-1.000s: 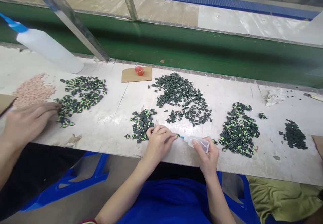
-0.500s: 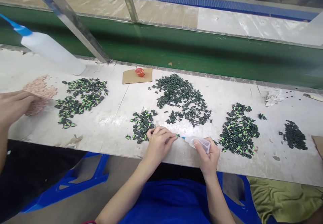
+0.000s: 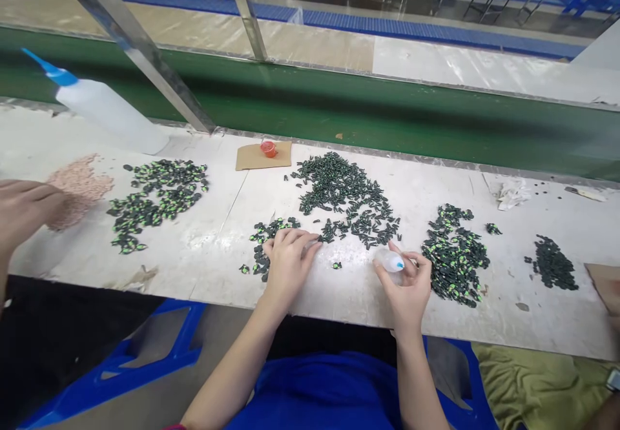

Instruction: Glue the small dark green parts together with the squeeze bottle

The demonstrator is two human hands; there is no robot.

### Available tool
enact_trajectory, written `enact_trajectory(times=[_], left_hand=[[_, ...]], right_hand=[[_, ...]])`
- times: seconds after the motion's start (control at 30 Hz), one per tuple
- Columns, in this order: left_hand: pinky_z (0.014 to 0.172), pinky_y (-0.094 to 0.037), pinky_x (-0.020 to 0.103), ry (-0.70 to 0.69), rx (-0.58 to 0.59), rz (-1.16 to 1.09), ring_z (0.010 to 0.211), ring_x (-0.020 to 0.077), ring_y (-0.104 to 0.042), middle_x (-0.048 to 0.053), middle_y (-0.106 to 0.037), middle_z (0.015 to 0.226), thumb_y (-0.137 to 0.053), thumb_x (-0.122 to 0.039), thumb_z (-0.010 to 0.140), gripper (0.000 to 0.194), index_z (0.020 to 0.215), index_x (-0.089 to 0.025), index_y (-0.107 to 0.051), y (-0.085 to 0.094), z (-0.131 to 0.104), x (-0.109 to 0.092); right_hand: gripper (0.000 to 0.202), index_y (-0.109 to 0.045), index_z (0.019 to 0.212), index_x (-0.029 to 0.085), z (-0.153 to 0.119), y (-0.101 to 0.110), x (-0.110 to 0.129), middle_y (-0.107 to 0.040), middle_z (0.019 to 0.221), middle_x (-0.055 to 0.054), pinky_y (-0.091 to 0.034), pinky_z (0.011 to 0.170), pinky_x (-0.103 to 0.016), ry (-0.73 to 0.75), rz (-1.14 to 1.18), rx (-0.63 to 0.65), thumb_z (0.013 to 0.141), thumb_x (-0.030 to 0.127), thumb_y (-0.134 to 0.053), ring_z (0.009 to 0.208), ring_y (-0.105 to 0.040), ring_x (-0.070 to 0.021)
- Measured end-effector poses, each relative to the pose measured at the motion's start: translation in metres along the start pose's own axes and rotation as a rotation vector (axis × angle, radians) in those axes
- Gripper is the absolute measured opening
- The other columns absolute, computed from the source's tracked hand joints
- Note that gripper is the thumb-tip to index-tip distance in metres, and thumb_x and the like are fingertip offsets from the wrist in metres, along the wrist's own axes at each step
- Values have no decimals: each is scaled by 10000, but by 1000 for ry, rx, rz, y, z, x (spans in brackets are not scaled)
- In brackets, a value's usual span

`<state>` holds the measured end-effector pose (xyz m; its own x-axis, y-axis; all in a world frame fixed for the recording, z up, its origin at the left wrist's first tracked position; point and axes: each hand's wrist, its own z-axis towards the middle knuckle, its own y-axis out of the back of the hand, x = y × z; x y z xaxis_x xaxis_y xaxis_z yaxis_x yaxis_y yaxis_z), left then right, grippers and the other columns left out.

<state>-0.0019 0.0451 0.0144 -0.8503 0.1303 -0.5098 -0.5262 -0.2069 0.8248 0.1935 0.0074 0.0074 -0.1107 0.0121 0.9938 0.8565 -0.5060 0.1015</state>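
Observation:
My right hand [image 3: 409, 288] grips a small translucent squeeze bottle [image 3: 389, 260], whose blue tip points up toward me. My left hand [image 3: 289, 259] rests palm down at the edge of a pile of dark pieces with green marks [image 3: 261, 265]. Its thumb and forefinger are slightly apart, close to the lower edge of a heap of small dark green rods [image 3: 339, 184]; nothing shows clearly between them. Between my hands a single dark piece with green marks [image 3: 337, 265] lies on the white tabletop [image 3: 349, 294].
Right of my right hand lies another green-marked pile [image 3: 455, 255], then dark bits [image 3: 555, 263]. Behind stands a red pot [image 3: 268, 149] on cardboard [image 3: 247, 157]. Leftward are green-marked pieces [image 3: 159, 197], a large bottle [image 3: 113, 113], pink bits [image 3: 82, 188] and a co-worker's hand [image 3: 29, 210].
My left hand has moved left and up, away from the bottle tip, and a green-marked piece now lies alone. My right hand has turned the bottle's tip from pointing left to pointing up.

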Motion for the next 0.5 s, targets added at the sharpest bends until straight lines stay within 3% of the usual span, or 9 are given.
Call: enact_trajectory(times=[0.13, 0.23, 0.33, 0.4, 0.5], left_hand=[[759, -318, 413, -45, 1, -5, 976, 285, -535, 67, -719, 960, -630, -231, 853, 98, 880, -241, -724, -7, 7, 5], [748, -336, 409, -77, -6, -44, 975, 285, -526, 63, -714, 952, -624, -214, 851, 105, 809, -239, -717, -7, 8, 7], [805, -359, 430, -114, 5, -151, 1000, 276, -528, 55, -707, 970, -613, -196, 856, 117, 788, -234, -700, -2, 5, 4], [863, -375, 437, -174, 53, -287, 1009, 256, -540, 51, -698, 982, -611, -201, 863, 115, 790, -231, -694, 2, 2, -2], [911, -403, 411, -292, 147, -504, 1020, 227, -557, 52, -683, 985, -616, -230, 870, 120, 784, -231, -700, 5, -4, -14]], right_hand=[[518, -481, 1067, 212, 1, 0, -4, -690, 1120, -146, -463, 936, -448, 19, -190, 15, 663, 339, -780, 1049, -652, -261], [693, -464, 1186, 189, -10, 4, -2, -650, 1162, -155, -485, 837, -396, 128, -306, -121, 615, 360, -818, 925, -655, -232], [595, -520, 1151, 183, -28, 8, 6, -676, 1004, -92, -472, 695, -326, 249, -335, -247, 650, 331, -805, 703, -610, -160], [400, -593, 1060, 186, -38, 7, 11, -684, 841, -46, -467, 613, -288, 185, -227, -129, 723, 331, -752, 630, -595, -143], [278, -676, 964, 183, -41, 0, 15, -707, 758, -45, -503, 581, -275, -95, 4, 204, 777, 388, -689, 660, -646, -167]])
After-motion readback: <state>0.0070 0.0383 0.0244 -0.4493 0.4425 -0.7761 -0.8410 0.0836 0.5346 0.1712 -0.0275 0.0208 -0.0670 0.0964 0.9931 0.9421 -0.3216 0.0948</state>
